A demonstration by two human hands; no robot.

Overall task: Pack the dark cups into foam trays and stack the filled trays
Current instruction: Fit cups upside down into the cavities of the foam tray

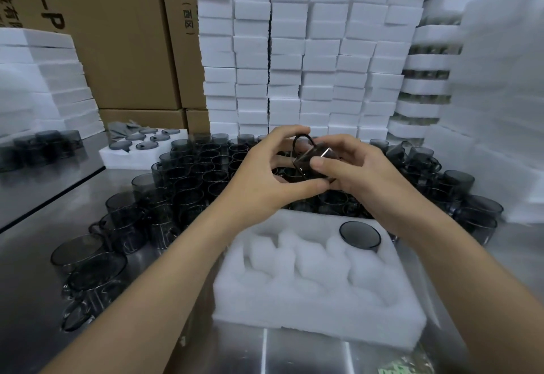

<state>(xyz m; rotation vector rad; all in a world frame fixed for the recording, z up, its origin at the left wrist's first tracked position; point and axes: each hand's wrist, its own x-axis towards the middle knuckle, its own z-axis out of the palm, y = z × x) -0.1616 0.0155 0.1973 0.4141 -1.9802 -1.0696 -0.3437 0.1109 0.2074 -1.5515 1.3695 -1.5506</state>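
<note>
With left hand and right hand gripping a cup at centre, you are only starting the tray: one seated cup.

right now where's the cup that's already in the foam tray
In the head view, the packed cup sits in the far right pocket of the near foam tray, just below the right hand, which holds a second cup with the left hand.

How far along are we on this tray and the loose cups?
Done: a seated cup fills the far-right pocket of the front foam tray; a filled tray waits back left. In hand: left hand and right hand grip the held cup. Left: the tray's other pockets and many loose cups on the table.
</note>
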